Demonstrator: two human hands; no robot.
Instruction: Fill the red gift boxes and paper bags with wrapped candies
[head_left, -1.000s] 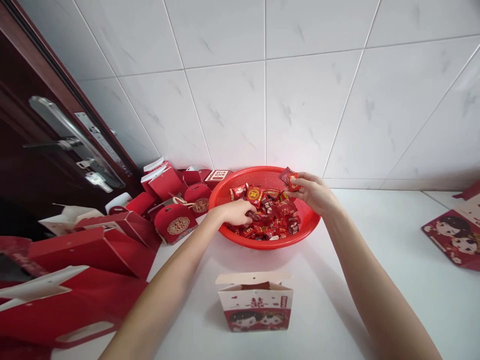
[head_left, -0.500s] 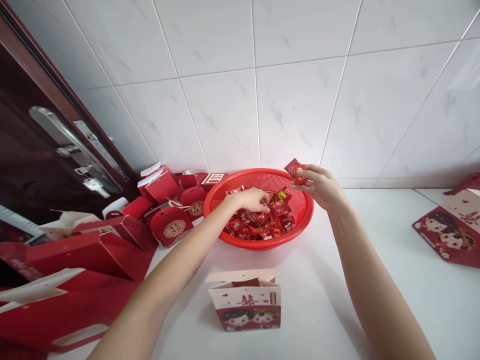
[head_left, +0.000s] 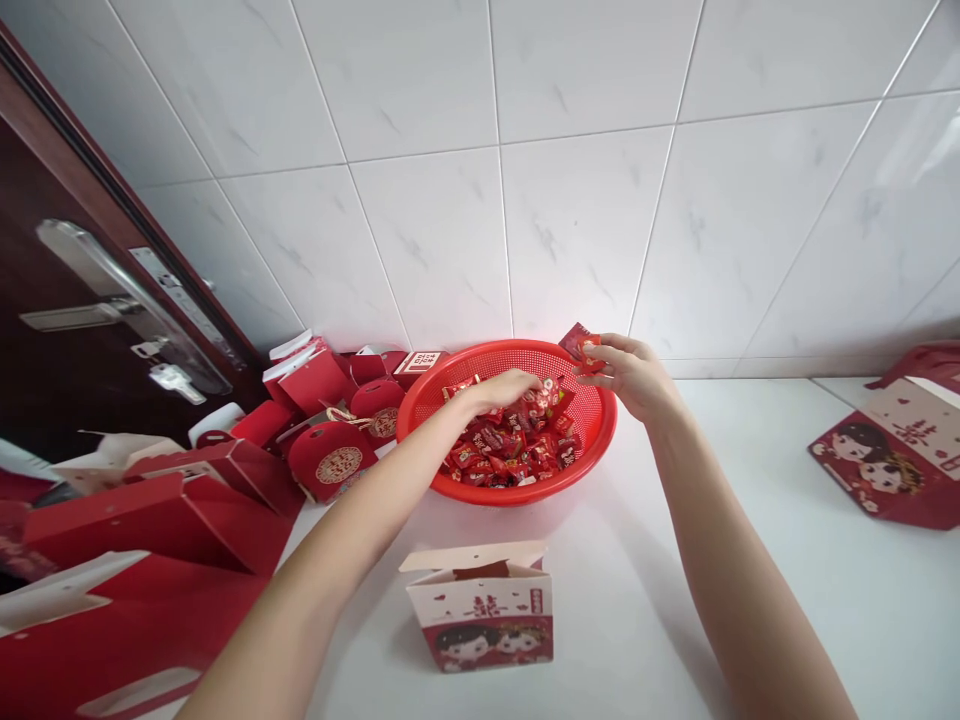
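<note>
A red plastic basket (head_left: 517, 492) holds many small red-wrapped candies (head_left: 502, 450). My left hand (head_left: 510, 388) reaches into the basket among the candies; its fingertips are partly hidden there, and whether they grip anything cannot be made out. My right hand (head_left: 634, 375) is raised at the basket's right rim, its fingers closed on red candy packets (head_left: 581, 345). In front of the basket, a white and red gift box (head_left: 484, 620) printed with two cartoon faces stands upright on the white table, its top open.
Red gift boxes and bags (head_left: 202, 520) crowd the left side. Another printed box (head_left: 885, 460) lies at the right. Behind is a tiled wall (head_left: 577, 230), and a dark door with a metal handle (head_left: 127, 300) and keys is at the upper left.
My left hand has shifted slightly deeper among the candies. My right hand still holds its packets near the rim. The whole view has moved a little.
</note>
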